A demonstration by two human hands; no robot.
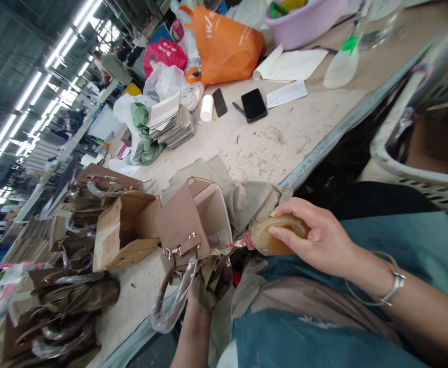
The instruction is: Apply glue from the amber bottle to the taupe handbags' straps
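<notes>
A brown handbag (180, 217) with gold hardware and a plastic-wrapped handle stands tilted at the table's edge, its pale inside facing right. My left hand (202, 294) is under the bag, its fingers mostly hidden by olive lining cloth (214, 276). My right hand (304, 225) is closed round a yellowish translucent squeeze bottle (268, 236), whose red-stained tip points left at the bag's lower edge. Whether the tip touches the bag is hard to tell. Crumpled grey-beige cloth (247, 202) lies behind the bottle.
An open cardboard box (122, 232) stands left of the bag, with several more brown bags (70, 291) beyond. Stacked grey pieces (174, 125), a phone (253, 105), an orange bag (224, 46) and a purple basin (304, 25) sit farther back. A white crate (400, 171) is at right.
</notes>
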